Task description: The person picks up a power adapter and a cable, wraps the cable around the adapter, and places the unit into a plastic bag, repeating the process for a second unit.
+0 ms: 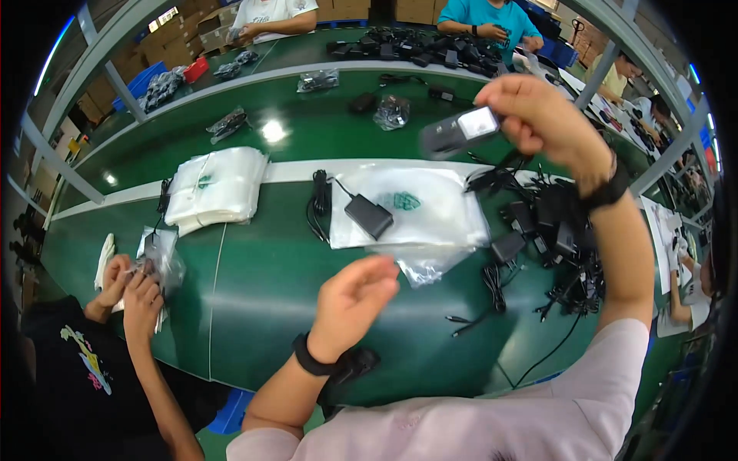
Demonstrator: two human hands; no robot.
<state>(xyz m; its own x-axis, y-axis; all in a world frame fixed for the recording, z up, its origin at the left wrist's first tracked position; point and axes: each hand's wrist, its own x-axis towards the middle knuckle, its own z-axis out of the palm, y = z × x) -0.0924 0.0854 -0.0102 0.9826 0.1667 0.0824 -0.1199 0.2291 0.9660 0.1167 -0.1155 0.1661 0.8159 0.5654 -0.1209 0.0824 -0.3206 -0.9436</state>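
Note:
My right hand (534, 115) is raised over the far right of the bench. Its thumb and fingers pinch one end of a black power adapter (453, 134) with a white label, blurred by motion. My left hand (354, 307) hovers above the near bench, fingers stretched and slightly curved, nothing visible in them. Beyond it lies a stack of clear plastic bags (453, 207), with one bag's loose end (427, 269) toward me. Another black adapter (369, 217) rests on the stack's left part, beside its coiled cable (319, 201).
Black adapters and cables (557, 230) are heaped at right. A tied bag stack (219, 184) lies left. Several bagged items lie beyond the pale ledge (296, 170). At left, a co-worker's hands (138, 292) handle a clear bag. A metal frame (231, 24) arches overhead; people work across the bench.

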